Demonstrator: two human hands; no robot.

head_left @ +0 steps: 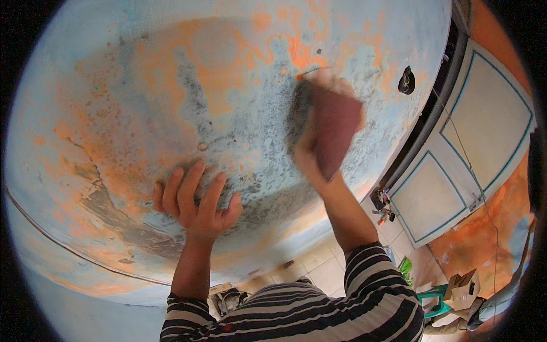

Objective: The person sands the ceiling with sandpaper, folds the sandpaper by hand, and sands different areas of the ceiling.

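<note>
A patchy wall (239, 165) fills most of the head view, pale blue with orange and dark grey stains. Against its lower middle rests my left hand (196, 202), fingers spread and holding nothing. Farther up and to the right, my right hand (308, 139) grips a reddish-brown sheet of sandpaper (337, 125). The sheet covers part of that hand, and its fingertips are blurred. Around the sandpaper the surface is darkly speckled, with a bright orange patch just above it. Where exactly the sheet touches the wall is hidden.
On the right stands a white panelled door (484, 119) with blue trim. A black hole with wires (406, 81) opens in the wall. Low at the right are a green plastic stool (436, 299), a cardboard box (462, 289) and a thin hanging cable (496, 245). Pale floor tiles (323, 273) show below.
</note>
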